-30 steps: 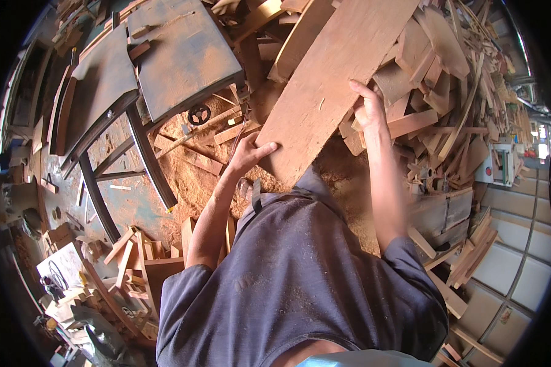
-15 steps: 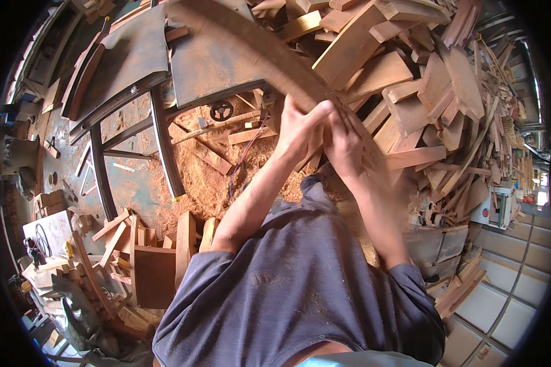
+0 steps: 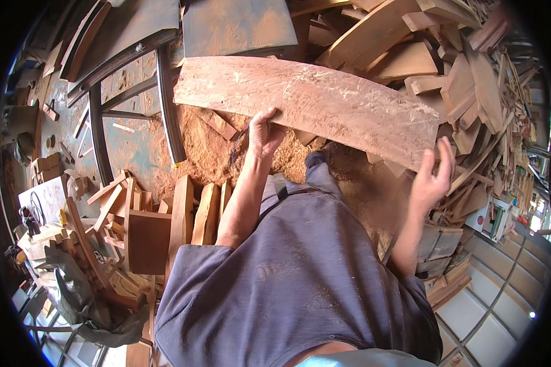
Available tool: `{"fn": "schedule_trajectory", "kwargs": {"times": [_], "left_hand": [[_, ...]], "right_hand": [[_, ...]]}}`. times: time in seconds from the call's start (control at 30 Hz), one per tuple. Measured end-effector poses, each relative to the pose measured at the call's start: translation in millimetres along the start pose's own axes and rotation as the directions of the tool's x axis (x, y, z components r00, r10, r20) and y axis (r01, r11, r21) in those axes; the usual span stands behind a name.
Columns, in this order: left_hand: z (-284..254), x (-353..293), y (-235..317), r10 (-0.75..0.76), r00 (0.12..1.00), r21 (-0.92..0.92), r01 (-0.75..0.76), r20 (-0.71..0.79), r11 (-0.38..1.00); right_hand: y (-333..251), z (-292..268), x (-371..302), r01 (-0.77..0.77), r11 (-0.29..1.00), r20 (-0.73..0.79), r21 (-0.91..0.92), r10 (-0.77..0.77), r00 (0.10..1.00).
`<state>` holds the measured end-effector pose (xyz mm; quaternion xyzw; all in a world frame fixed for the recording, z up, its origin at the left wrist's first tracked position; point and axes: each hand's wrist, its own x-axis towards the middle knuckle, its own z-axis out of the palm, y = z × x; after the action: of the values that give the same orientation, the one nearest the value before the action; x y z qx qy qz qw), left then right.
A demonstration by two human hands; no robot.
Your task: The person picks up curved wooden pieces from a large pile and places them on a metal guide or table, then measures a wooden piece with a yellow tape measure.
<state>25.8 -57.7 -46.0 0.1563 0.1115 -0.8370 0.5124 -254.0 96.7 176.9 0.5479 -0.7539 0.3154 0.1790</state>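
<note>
A wide, curved wooden board point(image 3: 306, 98) with rough, splintery patches is held up before me, its broad face showing. My left hand point(image 3: 265, 133) grips its lower edge left of the middle, thumb on the face and the other fingers hidden beneath. Near the board's right end is my right hand point(image 3: 433, 171), fingers spread apart and not wrapped round the wood. Whether its fingertips touch the edge I cannot tell. Behind the board's top edge lies a dark metal machine table point(image 3: 236, 27) dusted with sawdust.
A big heap of offcuts point(image 3: 477, 79) rises at the right. Sawdust point(image 3: 202, 147) covers the floor beneath the board. At the left stand the machine's metal legs point(image 3: 167, 101). Upright wood pieces point(image 3: 182, 208) and a crumpled dark sheet point(image 3: 82, 300) lie nearer on the left.
The board has turned from a slanting, edge-on position to broad face up, and has come lower. My hands have moved apart; the right one has opened and shifted right.
</note>
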Motion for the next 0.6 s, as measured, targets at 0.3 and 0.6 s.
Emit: {"fn": "schedule_trajectory", "kwargs": {"times": [0.3, 0.6], "left_hand": [[-34, -11, 8, -0.072, 0.99, 0.052, 0.066, 0.119, 0.996], [-4, -13, 21, -0.096, 0.957, -0.013, 0.103, 0.274, 0.995]], "right_hand": [[73, 32, -30, -0.839, 0.016, 0.652, 0.544, 0.621, 0.435], [81, 22, -76, -0.788, 0.019, 0.699, 0.615, 0.451, 0.556]]}}
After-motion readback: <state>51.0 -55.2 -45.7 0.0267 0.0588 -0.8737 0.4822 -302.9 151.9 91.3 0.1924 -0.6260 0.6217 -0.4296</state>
